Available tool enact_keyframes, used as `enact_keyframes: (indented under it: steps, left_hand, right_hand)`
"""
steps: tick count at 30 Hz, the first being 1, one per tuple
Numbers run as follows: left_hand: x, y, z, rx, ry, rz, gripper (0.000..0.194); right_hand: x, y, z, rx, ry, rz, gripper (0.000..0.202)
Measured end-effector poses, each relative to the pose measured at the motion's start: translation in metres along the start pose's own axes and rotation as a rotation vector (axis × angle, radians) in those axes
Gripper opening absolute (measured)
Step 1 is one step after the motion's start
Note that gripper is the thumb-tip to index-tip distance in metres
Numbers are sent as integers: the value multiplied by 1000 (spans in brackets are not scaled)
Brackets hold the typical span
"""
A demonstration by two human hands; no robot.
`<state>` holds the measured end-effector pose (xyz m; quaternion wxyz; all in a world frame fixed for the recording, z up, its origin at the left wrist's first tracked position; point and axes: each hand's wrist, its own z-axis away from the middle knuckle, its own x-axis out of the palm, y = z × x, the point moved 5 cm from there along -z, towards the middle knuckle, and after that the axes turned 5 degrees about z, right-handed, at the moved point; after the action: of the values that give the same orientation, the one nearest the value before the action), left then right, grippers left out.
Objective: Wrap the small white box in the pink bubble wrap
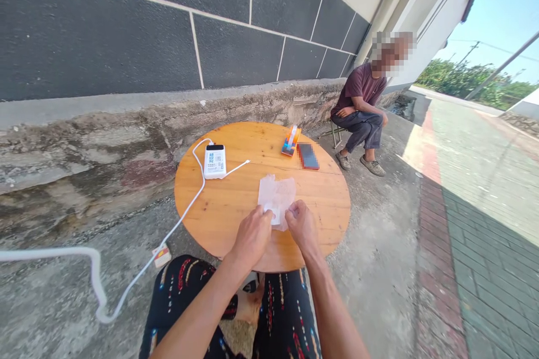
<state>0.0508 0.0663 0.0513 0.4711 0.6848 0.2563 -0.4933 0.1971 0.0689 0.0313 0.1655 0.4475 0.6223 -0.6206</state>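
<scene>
Translucent sheet (278, 190), thin, crinkled: I see left hand (253, 234) and right hand (302, 227) pinch it, round wooden tabletop (229, 207) beneath.

Your forearms (204, 308) reach forward, converging; left hand (254, 234) and right hand (302, 226) near each other, both curled in pinch grips.
</scene>
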Motion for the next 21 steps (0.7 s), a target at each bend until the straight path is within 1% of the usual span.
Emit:
enact_keyframes:
  steps: [4, 6, 9, 13, 17, 21]
  left_hand:
    - [-2, -2, -1, 20, 13, 26, 23]
    - [-3, -1, -1, 64, 2, 49, 29]
    - [-4, 0, -3, 140, -60, 28, 40]
    - [-2, 2, -5, 174, -138, -40, 41]
    - [-2, 5, -8, 179, -161, -57, 41]
    - [-1, 5, -13, 164, -172, -27, 40]
  right_hand:
    - [1, 5, -1, -3, -7, 6, 3]
    - [2, 8, -2, -3, -5, 10, 4]
    - [3, 12, -2, 3, -15, 4, 5]
    - [4, 17, -2, 16, -25, -28, 4]
    - [2, 19, -3, 1, -39, -147, 7]
    - [3, 13, 0, -49, -63, -306, 13]
